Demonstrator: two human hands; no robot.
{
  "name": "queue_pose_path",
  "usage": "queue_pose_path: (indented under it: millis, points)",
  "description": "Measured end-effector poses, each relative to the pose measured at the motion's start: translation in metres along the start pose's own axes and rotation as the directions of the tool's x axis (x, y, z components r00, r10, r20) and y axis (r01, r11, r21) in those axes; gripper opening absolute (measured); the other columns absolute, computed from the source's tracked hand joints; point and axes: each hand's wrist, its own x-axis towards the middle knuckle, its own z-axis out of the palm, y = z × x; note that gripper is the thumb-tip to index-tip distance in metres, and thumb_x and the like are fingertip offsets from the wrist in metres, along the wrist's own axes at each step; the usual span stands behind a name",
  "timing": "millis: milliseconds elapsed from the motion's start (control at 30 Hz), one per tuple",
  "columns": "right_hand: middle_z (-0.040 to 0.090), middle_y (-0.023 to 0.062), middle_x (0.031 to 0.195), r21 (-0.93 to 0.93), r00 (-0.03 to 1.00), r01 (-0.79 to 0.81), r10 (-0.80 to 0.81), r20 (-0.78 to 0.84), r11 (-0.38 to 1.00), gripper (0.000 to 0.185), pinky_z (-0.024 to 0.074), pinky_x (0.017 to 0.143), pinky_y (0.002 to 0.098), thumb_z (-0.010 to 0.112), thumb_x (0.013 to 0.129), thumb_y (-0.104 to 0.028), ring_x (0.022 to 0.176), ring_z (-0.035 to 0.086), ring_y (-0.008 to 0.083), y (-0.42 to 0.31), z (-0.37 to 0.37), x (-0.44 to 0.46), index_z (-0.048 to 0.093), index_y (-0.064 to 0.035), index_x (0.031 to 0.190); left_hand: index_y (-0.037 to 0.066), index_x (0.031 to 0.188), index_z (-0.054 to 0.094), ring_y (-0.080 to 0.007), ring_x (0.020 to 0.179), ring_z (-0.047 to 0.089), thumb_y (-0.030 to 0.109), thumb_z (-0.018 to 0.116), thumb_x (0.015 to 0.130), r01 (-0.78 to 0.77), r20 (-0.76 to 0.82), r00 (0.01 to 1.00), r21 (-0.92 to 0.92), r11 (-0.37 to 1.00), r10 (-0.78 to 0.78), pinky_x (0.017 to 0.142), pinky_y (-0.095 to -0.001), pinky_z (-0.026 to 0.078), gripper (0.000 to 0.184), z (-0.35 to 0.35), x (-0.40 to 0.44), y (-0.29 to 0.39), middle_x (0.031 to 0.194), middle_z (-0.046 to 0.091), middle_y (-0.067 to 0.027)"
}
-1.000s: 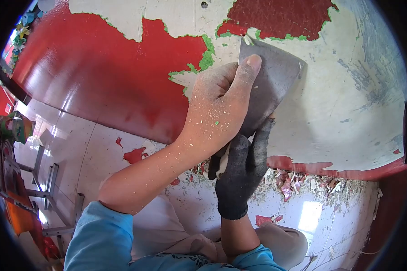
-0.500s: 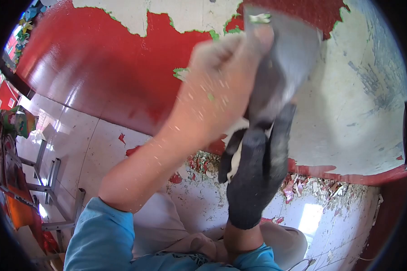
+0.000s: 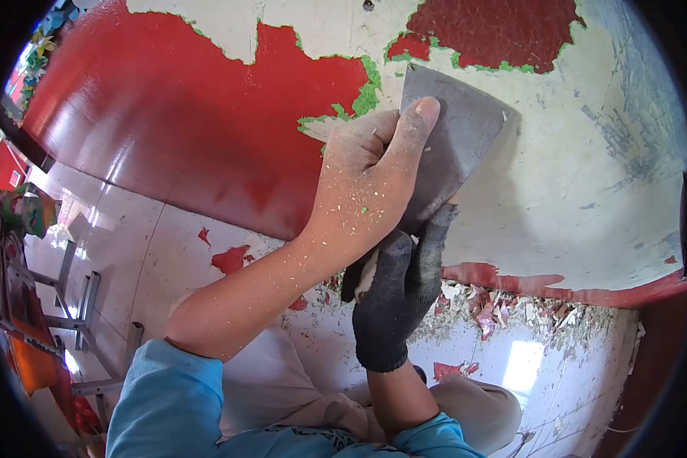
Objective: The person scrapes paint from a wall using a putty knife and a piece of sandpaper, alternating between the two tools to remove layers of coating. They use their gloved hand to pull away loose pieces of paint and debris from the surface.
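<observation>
My bare left hand (image 3: 362, 179), dusted with pale flakes, grips the broad metal blade of a scraper (image 3: 466, 114), its thumb lying flat on the face. Below it, my right hand (image 3: 395, 294) wears a black glove and is closed around the scraper's lower end, where the handle is mostly hidden. The blade's wide edge points up, close to the wall; I cannot tell if it touches. Red coating (image 3: 206, 122) with ragged green edges covers the wall's left part. A smaller red patch (image 3: 504, 34) sits above the blade, and scraped pale wall (image 3: 565, 183) shows on the right.
Paint chips (image 3: 542, 317) lie in a heap along the wall's foot, and red scraps (image 3: 231, 259) are on the white tiled floor (image 3: 168, 282). A metal folding frame (image 3: 84, 305) stands at the left beside a paint-smeared container (image 3: 32, 210). My bent knee (image 3: 477, 408) is below.
Both hands and the scraper have moved down and slightly left, and the blur has gone. The blade has dropped from over the upper red patch, which now shows more. Both hands keep their grip.
</observation>
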Motion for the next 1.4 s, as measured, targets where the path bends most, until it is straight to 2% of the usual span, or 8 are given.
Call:
queue_pose_path:
  millis: [267,333,433,767,1033,1267,1333,1400]
  points:
    - [0.053,0.0085,0.073,0.14,0.992,-0.124,0.118,0.049,0.982,0.058,0.0367,0.036,0.0213,0.04,0.095,-0.012,0.046,0.045,0.0096,-0.02,-0.004,-0.001,0.014,-0.0035,0.146,-0.002,0.061,0.043,-0.0053,0.054,0.031,0.033,0.05,0.095,0.023,0.082,0.996,-0.016,1.0,-0.022,0.046,-0.0289,0.028,0.049,-0.006,0.005,0.007,0.053,0.035,0.0037]
    - [0.054,0.0059,0.071,0.228,0.986,-0.168,0.161,0.046,0.959,0.059,0.0391,0.037,0.0211,0.044,0.093,-0.003,0.048,0.045,0.0071,-0.024,-0.006,0.0,0.016,-0.0005,0.144,-0.002,0.089,0.063,-0.0013,0.069,0.048,0.036,0.05,0.095,0.083,0.145,0.985,0.077,0.994,-0.093,0.06,-0.0183,0.04,0.041,-0.01,0.004,0.016,0.074,0.058,0.0032]
    - [0.054,0.0061,0.071,0.211,0.984,-0.177,0.178,0.011,0.961,0.059,0.0379,0.037,0.0205,0.044,0.093,-0.004,0.048,0.044,0.0066,-0.028,-0.003,0.002,0.016,-0.0002,0.144,-0.002,0.091,0.063,-0.0017,0.071,0.05,0.035,0.052,0.095,0.169,0.175,0.97,0.02,0.985,-0.17,0.062,-0.0191,0.042,0.04,-0.011,0.007,0.017,0.076,0.059,0.0028]
    - [0.052,0.0052,0.065,0.167,0.992,0.046,-0.065,0.11,0.985,0.056,0.0371,0.039,0.0215,0.041,0.095,-0.011,0.045,0.043,0.0066,-0.017,0.0,0.011,0.017,-0.0024,0.145,-0.002,0.061,0.041,-0.0046,0.055,0.031,0.034,0.052,0.094,-0.146,-0.017,0.989,0.003,0.989,0.146,0.045,-0.0281,0.027,0.049,-0.004,0.016,0.019,0.054,0.034,0.0048]
    - [0.055,0.0032,0.077,0.059,0.993,-0.121,0.12,0.017,0.991,0.058,0.042,0.052,0.0197,0.048,0.092,-0.005,0.06,0.048,0.0051,0.0,0.003,-0.01,0.021,0.0021,0.143,-0.001,0.062,0.043,-0.0033,0.055,0.032,0.033,0.052,0.095,-0.029,0.016,0.999,0.033,0.999,0.029,0.046,-0.0274,0.026,0.048,-0.011,0.0,-0.001,0.055,0.036,0.0062]
    - [0.052,0.0045,0.067,0.101,0.997,-0.078,0.075,0.034,0.992,0.055,0.037,0.038,0.0204,0.041,0.095,-0.008,0.047,0.045,0.0063,-0.021,0.012,0.004,0.018,-0.0016,0.144,-0.002,0.061,0.045,-0.0038,0.054,0.031,0.032,0.053,0.094,-0.058,0.026,0.998,0.11,0.992,0.055,0.045,-0.0277,0.027,0.048,-0.018,0.01,0.013,0.053,0.033,0.0047]
    - [0.051,0.0041,0.066,0.127,0.998,-0.043,0.037,0.045,0.991,0.054,0.0368,0.038,0.0204,0.04,0.095,-0.009,0.046,0.044,0.0064,-0.031,0.012,0.012,0.019,-0.0029,0.144,-0.002,0.089,0.066,-0.0021,0.067,0.046,0.035,0.054,0.094,0.053,0.038,0.997,0.285,0.957,-0.066,0.06,-0.0194,0.039,0.039,-0.023,0.017,0.045,0.073,0.056,0.004]
    - [0.049,0.0039,0.064,0.108,0.991,-0.037,0.023,0.128,0.993,0.053,0.0367,0.037,0.0209,0.041,0.096,-0.012,0.045,0.043,0.0068,-0.046,0.009,0.023,0.02,-0.0043,0.145,-0.002,0.09,0.065,-0.0019,0.068,0.047,0.036,0.055,0.093,-0.027,0.041,0.999,-0.049,0.998,0.029,0.061,-0.0191,0.04,0.04,-0.016,0.025,0.031,0.074,0.056,0.0046]
